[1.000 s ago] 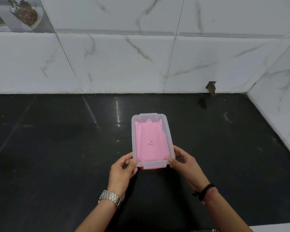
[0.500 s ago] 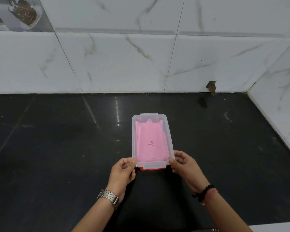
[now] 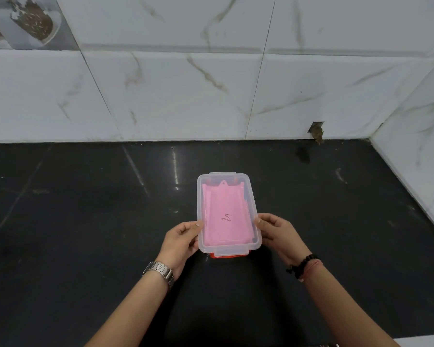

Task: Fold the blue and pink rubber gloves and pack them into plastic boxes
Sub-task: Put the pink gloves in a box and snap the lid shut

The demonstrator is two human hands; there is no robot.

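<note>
Left hand [image 3: 183, 240] and right hand [image 3: 277, 234] each grip long side of lidded plastic box [image 3: 229, 247] on black worktop [image 3: 85, 221], steadying it; folded pink glove [image 3: 226, 216] inside.

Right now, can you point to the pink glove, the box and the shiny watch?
pink glove [image 3: 226, 216], head view, middle of its flat top.
box [image 3: 229, 249], head view, near rim.
watch [image 3: 161, 270], head view, metal band.
</note>
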